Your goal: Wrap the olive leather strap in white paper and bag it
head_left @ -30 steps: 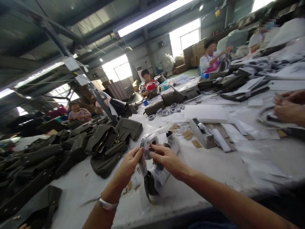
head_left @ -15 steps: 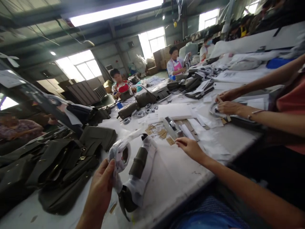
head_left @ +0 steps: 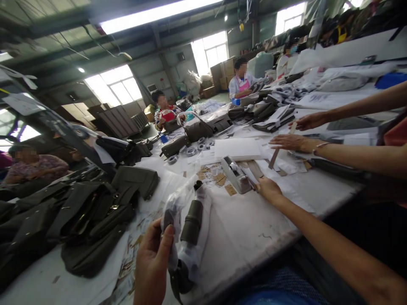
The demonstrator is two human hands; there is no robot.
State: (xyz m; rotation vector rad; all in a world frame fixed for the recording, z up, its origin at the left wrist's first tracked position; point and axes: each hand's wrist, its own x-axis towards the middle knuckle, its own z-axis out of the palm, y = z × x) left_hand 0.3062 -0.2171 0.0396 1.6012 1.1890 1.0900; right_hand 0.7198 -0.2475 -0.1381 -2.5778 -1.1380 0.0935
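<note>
My left hand (head_left: 154, 258) is closed on a plastic-wrapped strap (head_left: 170, 216), thumb on the near side. The strap belongs to a dark olive piece whose bare middle (head_left: 191, 222) shows between wrapped ends, lying slanted on the table (head_left: 235, 228). My right hand (head_left: 269, 190) reaches to the front end of a grey tape dispenser (head_left: 235, 174). Its fingers are drawn together beside pale strips (head_left: 252, 169); whatever they pinch is too small to make out. Brown cardboard tags (head_left: 219, 178) with strings lie left of the dispenser.
Dark olive bags (head_left: 92, 224) pile up on the left. White paper sheets (head_left: 237, 148) and tape rolls (head_left: 190, 151) lie farther back. From the right, a co-worker's hands (head_left: 292, 142) handle a flat brown strip (head_left: 273, 159). Other people sit across the table.
My left hand has moved right and down with the wrapped strap, whose loop now looks flatter. My right hand has shifted right along the dispenser's front. The co-worker's hands have spread apart.
</note>
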